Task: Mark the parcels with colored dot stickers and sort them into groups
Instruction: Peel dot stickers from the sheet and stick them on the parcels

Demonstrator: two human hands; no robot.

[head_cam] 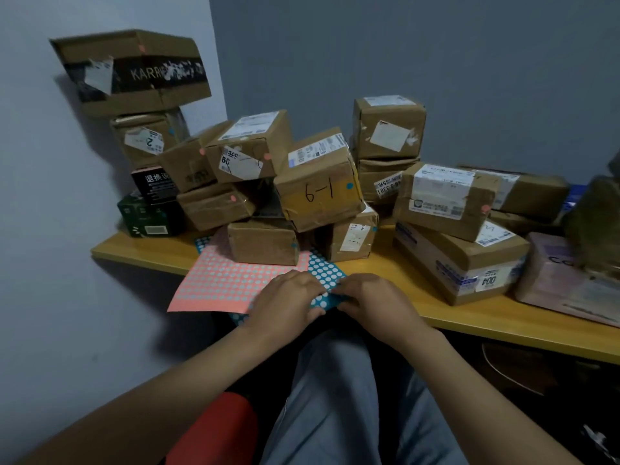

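1. Two hands meet at the near edge of the surface. The left hand and the right hand each curl their fingers onto the blue sticker sheet and grip it between them.
2. This blue sheet lies under and just ahead of both hands. It is partly covered by the pink sticker sheet, which spreads to the left and overhangs the surface edge.
3. All the parcels are piled beyond the sheets, away from the person. The nearest parcel rests on the far edge of the pink sheet, straight ahead of the left hand, so that hand looks closer to it. Behind it, the parcel marked 6-1 already shows a blue dot.
4. Knuckles cover the fingertips, so I cannot tell whether a dot has been lifted. The far right of the view is blurred, and the rear parcels are half hidden.
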